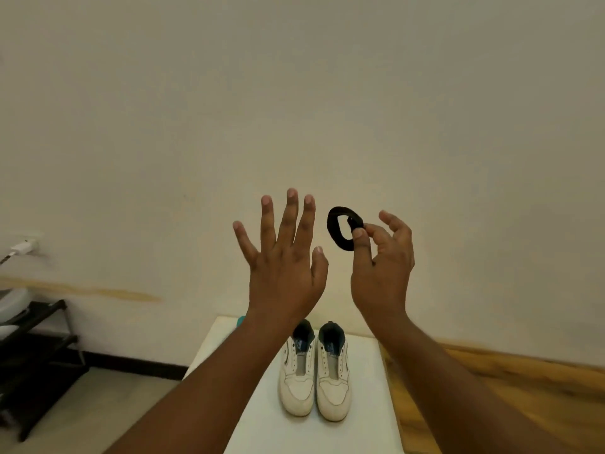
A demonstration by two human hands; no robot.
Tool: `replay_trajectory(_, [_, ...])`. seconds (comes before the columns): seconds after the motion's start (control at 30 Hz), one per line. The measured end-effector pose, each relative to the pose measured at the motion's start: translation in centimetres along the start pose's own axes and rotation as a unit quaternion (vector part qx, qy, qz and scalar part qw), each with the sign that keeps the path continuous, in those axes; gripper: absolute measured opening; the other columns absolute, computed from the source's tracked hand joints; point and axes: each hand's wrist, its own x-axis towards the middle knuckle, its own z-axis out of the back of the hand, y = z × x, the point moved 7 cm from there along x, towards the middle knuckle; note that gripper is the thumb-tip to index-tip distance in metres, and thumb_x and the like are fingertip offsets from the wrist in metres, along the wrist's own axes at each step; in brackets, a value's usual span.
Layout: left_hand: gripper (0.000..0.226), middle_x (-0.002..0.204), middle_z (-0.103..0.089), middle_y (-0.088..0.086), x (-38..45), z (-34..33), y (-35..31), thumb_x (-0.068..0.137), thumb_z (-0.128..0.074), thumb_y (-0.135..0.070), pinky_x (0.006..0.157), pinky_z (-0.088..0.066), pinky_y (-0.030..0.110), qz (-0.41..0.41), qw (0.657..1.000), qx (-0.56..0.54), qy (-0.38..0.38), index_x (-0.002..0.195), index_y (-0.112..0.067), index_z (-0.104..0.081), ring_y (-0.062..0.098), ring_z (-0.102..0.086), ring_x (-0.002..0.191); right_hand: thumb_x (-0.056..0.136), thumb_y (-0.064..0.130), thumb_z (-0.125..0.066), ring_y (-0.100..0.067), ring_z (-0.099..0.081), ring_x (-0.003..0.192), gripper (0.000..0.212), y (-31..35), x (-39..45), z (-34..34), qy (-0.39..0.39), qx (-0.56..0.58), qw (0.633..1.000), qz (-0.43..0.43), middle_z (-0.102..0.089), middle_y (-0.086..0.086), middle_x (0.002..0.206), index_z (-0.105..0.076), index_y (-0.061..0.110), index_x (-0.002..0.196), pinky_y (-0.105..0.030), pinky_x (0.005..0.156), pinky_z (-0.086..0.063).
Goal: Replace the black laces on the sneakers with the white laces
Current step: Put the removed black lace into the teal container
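Two white sneakers (314, 378) stand side by side on a white table (366, 421), toes toward me, with no laces visible in their eyelets. Both my hands are raised in front of the wall, well above the shoes. My left hand (284, 257) is spread, fingers straight, holding nothing. My right hand (383, 267) pinches a small black ring-shaped band (340, 229) between thumb and forefinger. No white laces are visible.
A black shelf rack (36, 355) stands at the left by the wall, with a white plug and cable (19, 249) above it. A wooden surface (523, 394) adjoins the table on the right. Something teal (240, 321) peeks out at the table's far edge.
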Motion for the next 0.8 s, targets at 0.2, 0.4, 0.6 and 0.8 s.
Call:
replay_trajectory(0.2, [0.066, 0.169, -0.003, -0.004, -3.6, -7.0, 6.3, 0.101, -0.033, -0.035, 0.122, -0.006, 0.06, 0.062, 0.994, -0.041, 0.075, 0.161, -0.029, -0.005, 0.022, 0.004, 0.156, 0.104, 0.032, -0.055, -0.018, -0.052, 0.12, 0.023, -6.1, -5.0, -8.4, 0.126, 0.003, 0.986, -0.11, -0.052, 0.005, 0.126, -0.072, 0.017, 0.109, -0.041, 0.101, -0.049])
replay_trajectory(0.4, [0.054, 0.162, -0.032, -0.002, -11.4, -18.1, 14.2, 0.105, -0.036, -0.015, 0.121, -0.029, 0.041, 0.241, 0.925, -0.238, 0.173, 0.157, -0.023, -0.027, 0.019, -0.026, 0.15, 0.101, 0.03, -0.053, -0.018, -0.055, 0.059, 0.043, -14.5, -14.7, -18.6, 0.284, -0.058, 0.925, -0.247, -0.059, -0.005, 0.068, -0.059, 0.017, 0.061, -0.032, 0.061, -0.041])
replay_trajectory(0.6, [0.051, 0.151, -0.048, -0.001, -17.6, -26.1, 21.5, 0.104, -0.036, -0.013, 0.11, -0.044, 0.04, 0.486, 0.793, -0.341, 0.138, 0.154, -0.024, -0.037, 0.022, -0.05, 0.133, 0.101, 0.027, -0.054, -0.021, -0.057, 0.056, 0.043, -19.7, -19.7, -26.1, 0.344, -0.13, 0.878, -0.305, -0.052, -0.001, 0.054, -0.054, 0.019, 0.059, -0.026, 0.052, -0.036])
replay_trajectory(0.8, [0.049, 0.151, -0.048, 0.003, -19.0, -31.8, 23.8, 0.106, -0.038, -0.011, 0.111, -0.04, 0.03, 0.455, 0.802, -0.355, 0.156, 0.154, -0.019, -0.036, 0.02, -0.048, 0.136, 0.099, 0.041, -0.05, -0.026, -0.066, 0.083, 0.035, -22.7, -19.3, -33.0, 0.37, -0.246, 0.864, -0.236, -0.068, -0.006, 0.085, -0.073, 0.016, 0.089, -0.04, 0.076, -0.06])
